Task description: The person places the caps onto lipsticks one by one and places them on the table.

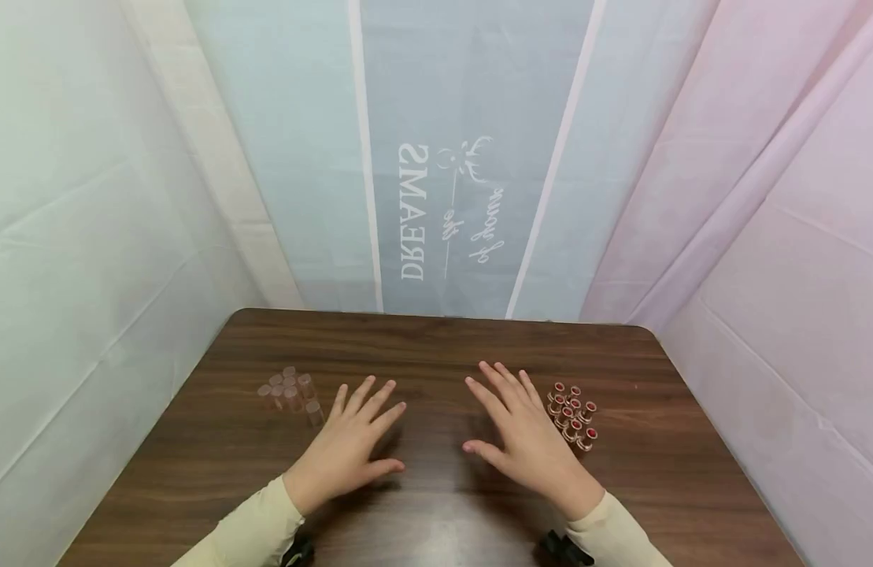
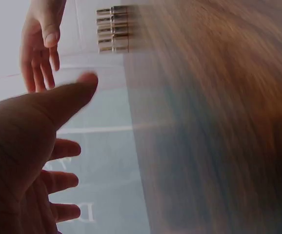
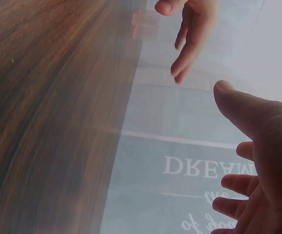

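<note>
My left hand (image 1: 351, 441) is held over the brown table with straight, spread fingers and nothing in it. Just left of its fingertips stands a cluster of clear, short cylinders (image 1: 290, 396), which look like transparent caps. My right hand (image 1: 524, 441), likewise spread and holding nothing, hovers opposite. Close beside it on the right are several small gold tubes (image 1: 573, 413) with red centres, similar to lipstick bases. The left wrist view shows these gold tubes (image 2: 112, 29) upright in profile. In the right wrist view the clear cylinders (image 3: 145, 24) appear faint and pinkish.
The dark wood-grain table (image 1: 436, 354) has rounded far corners. Behind it hangs a blue-grey cloth (image 1: 471, 94) with white lettering, and pale curtains (image 1: 783, 236) close in both sides. Dark straps (image 1: 567, 549) circle the wrists.
</note>
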